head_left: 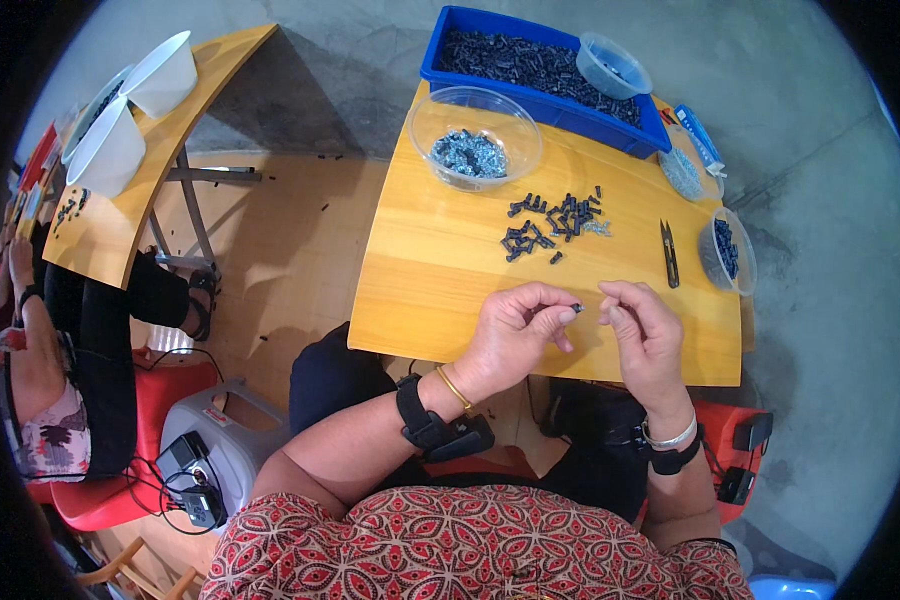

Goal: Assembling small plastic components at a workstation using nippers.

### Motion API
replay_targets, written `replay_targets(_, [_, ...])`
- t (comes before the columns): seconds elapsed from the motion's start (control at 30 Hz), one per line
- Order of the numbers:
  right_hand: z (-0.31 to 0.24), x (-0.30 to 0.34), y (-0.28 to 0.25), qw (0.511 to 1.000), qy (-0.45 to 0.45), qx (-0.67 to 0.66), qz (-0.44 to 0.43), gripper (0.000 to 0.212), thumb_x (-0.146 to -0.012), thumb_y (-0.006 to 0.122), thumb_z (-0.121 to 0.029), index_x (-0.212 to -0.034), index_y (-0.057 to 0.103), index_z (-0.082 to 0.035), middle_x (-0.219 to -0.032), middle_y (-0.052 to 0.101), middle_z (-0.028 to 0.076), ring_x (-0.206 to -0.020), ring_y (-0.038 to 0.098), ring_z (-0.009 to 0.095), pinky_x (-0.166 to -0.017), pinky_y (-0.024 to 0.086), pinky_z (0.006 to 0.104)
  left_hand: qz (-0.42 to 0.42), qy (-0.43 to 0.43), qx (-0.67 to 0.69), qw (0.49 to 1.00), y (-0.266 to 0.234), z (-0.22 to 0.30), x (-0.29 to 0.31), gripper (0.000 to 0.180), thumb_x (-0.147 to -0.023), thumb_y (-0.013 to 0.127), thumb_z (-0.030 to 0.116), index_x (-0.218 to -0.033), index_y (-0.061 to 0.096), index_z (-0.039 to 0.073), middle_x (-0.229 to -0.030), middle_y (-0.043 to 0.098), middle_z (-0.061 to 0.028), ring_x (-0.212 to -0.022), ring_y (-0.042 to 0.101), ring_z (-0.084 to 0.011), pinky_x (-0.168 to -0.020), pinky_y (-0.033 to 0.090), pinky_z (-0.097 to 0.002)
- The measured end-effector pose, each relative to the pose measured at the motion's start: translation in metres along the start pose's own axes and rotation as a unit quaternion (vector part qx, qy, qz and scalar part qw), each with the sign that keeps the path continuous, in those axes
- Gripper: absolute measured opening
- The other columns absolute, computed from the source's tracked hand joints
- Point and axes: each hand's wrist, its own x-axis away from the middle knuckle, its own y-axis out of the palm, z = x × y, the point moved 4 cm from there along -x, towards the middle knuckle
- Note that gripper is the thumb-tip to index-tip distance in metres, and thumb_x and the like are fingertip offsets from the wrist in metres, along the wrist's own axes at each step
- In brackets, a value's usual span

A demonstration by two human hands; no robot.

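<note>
My left hand [515,330] is closed over the table's near edge, pinching a small black plastic piece [577,308] between thumb and fingertips. Just to its right, slightly apart, my right hand [646,335] is also closed, thumb against fingers. Whatever it may hold is too small to make out. Beyond both hands lies a loose pile of small black plastic pieces [570,217], with a little heap of tiny silvery parts [597,229] at its right side. Thread snips [669,255] with black handles rest to the right of the pile.
On the wooden table [420,290] stand a clear bowl [518,112] of silvery metal parts and a blue bin [550,118] full of black pieces. Small tubs, including a clear cup [712,262], line the right edge. At left, a person sits by another table [105,235] with white bowls.
</note>
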Motion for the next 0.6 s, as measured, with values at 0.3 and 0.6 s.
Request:
replay_targets(0.3, [-0.020,0.005,0.010,0.982,-0.117,0.147,-0.035,0.030,-0.076,0.049,0.006,-0.105,0.054,0.002,-0.087,0.054,0.016,-0.076,0.054,0.030,-0.067,0.045,0.0343,-0.007,-0.021,0.029,0.999,0.002,0.001,-0.003,0.009,-0.084,0.055,0.003,-0.090,0.059,-0.003,-0.077,0.061,-0.0055,-0.059,0.057,-0.0103,-0.056,0.050,-0.0232])
replay_targets(0.6, [-0.021,0.008,0.017,0.944,-0.192,0.260,-0.060,0.032,-0.069,0.050,0.005,-0.100,0.054,0.004,-0.082,0.052,0.015,-0.075,0.053,0.031,-0.064,0.044,0.0381,0.003,-0.059,0.005,0.998,0.003,-0.004,0.001,0.007,-0.084,0.055,0.002,-0.087,0.059,-0.003,-0.073,0.059,-0.0047,-0.055,0.054,-0.0080,-0.050,0.049,-0.0225])
